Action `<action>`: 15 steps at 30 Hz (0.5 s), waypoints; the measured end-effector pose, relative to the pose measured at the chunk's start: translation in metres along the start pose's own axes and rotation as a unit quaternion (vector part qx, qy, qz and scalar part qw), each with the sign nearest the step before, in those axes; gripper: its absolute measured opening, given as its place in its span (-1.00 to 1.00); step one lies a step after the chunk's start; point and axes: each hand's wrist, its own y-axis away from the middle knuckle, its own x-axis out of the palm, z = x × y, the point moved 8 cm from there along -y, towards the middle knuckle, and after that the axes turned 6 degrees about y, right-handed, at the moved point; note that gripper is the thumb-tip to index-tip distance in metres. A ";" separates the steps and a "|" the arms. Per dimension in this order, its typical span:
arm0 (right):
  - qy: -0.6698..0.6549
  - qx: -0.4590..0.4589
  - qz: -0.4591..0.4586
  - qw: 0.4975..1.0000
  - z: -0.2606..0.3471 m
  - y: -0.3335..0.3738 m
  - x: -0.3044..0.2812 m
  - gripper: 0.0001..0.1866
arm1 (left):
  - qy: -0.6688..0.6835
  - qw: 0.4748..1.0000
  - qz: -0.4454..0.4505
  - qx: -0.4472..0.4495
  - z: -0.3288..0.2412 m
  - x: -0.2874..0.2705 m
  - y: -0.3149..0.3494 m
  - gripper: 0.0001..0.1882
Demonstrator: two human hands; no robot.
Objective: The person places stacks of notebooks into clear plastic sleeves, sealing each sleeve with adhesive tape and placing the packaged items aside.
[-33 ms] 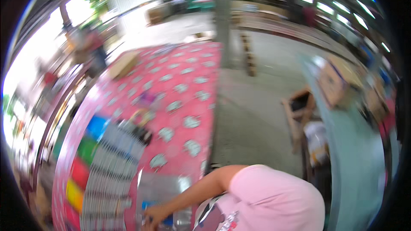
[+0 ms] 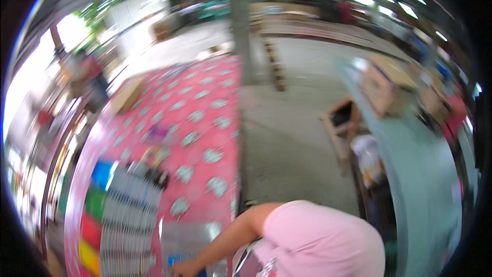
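My right hand [image 2: 187, 268], reaching in from a pink sleeve, is at the lower edge of the head view. It lies over a clear plastic bag or sheet [image 2: 179, 236], touching or close beside a flat blue item [image 2: 178, 259]. Its fingers are blurred and partly cut off, so a grip does not show. To its left run rows of tightly packed thin pieces [image 2: 128, 215], bordered by blue [image 2: 102, 174], green [image 2: 95, 202], red [image 2: 90, 231] and yellow [image 2: 88, 257] panels. My left hand is out of view.
A pink patterned cloth [image 2: 202, 110] covers the table. On it are a dark object [image 2: 156, 177], a yellowish ring [image 2: 152, 156], a purple item [image 2: 159, 132] and a long carton [image 2: 127, 95]. Right: a pale green table [image 2: 420, 184] with a cardboard box [image 2: 387, 84]. A pillar [image 2: 239, 31] stands beyond.
The view has swung right and slightly up, so the scene sits further left and lower. My right hand is now closer to the lower edge, with less of its fingers showing.
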 end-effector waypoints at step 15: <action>0.080 0.304 -0.113 0.943 -0.003 0.039 -0.107 -0.63 | -0.089 0.955 0.206 0.194 -0.071 0.124 0.000 -0.79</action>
